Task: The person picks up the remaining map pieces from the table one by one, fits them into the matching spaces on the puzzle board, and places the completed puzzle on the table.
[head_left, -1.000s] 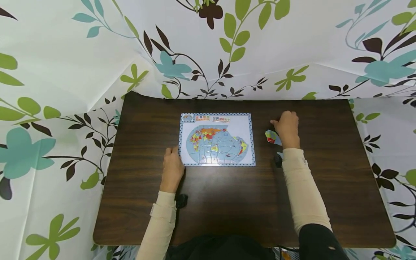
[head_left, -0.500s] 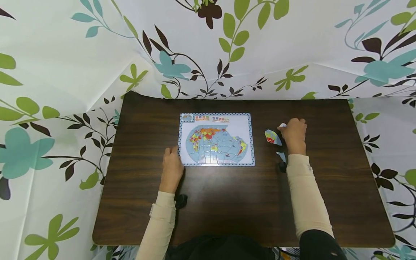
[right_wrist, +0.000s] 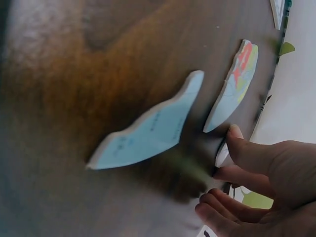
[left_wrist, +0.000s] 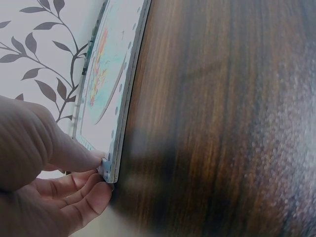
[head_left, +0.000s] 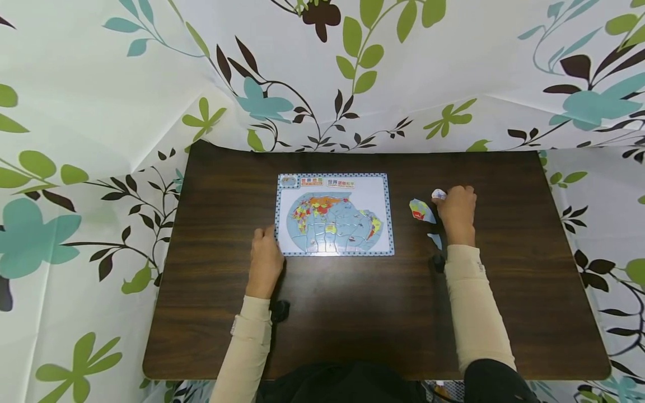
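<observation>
Presently, the world-map puzzle board (head_left: 375, 187) lies on the worktop (head_left: 353, 313), in the far half and slightly left of centre. Its border is blue and patterned; printed titles run along the top of the white panel. The assembled blue map section (head_left: 345, 226) covers most of the oval, and the white panel shows through at the upper right.

The left hand (head_left: 266, 262) grips the board at its near left corner: the thumb bears on the upper face and the fingertips sit against the edge. The right hand (head_left: 457, 215) is well apart from the left, to the right of the board. Its thumb and index finger pinch a small white puzzle piece (head_left: 438, 194); the other fingers are bent and hold nothing.

Two loose pieces lie between the board and the right forearm. The multicoloured puzzle piece (head_left: 421, 211), with red, yellow and blue areas, is just beside the right hand. The light-blue puzzle piece (head_left: 435, 240) lies nearer the person; its dark printed marks are too blurred to read.

Both forearms wear beige sleeves (head_left: 476, 302). A white sheet (head_left: 151, 67) printed with leaves and flowers stands behind the worktop.
</observation>
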`<state>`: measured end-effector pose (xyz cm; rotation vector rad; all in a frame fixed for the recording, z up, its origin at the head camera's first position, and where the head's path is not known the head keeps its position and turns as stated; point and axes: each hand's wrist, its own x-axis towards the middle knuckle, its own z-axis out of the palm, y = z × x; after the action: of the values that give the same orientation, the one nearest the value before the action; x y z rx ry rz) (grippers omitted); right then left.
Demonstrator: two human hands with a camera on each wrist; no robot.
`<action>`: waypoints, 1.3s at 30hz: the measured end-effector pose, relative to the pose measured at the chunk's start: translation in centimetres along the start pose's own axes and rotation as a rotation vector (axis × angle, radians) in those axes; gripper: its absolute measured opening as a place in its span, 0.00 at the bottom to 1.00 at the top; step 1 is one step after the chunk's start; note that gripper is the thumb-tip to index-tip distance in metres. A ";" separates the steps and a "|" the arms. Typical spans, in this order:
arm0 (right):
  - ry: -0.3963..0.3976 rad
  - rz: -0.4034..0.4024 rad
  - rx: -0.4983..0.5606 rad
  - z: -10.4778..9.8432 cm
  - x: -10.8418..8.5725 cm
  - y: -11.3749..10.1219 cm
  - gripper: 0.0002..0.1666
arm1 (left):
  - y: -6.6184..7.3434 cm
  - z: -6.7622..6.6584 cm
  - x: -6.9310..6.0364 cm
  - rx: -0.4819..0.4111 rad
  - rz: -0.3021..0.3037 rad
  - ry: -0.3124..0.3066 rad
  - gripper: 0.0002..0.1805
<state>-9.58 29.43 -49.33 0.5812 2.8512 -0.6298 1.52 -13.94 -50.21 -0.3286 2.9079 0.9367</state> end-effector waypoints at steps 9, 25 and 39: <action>0.066 -0.054 0.019 0.2 -0.3 0.1 0.20 | 0.1 -0.3 0.0 -0.002 -0.019 -0.019 0.18; 0.118 -0.020 0.207 0.1 -0.9 -0.6 0.15 | 0.0 -0.2 0.1 -0.006 0.007 -0.006 0.18; -0.015 0.021 0.386 -0.5 -0.5 -1.8 0.21 | 0.1 -0.2 0.2 0.022 -0.010 -0.027 0.20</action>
<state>-9.87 27.96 -48.04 0.6540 2.7173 -1.1870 1.33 -14.00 -50.02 -0.3264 2.8867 0.9002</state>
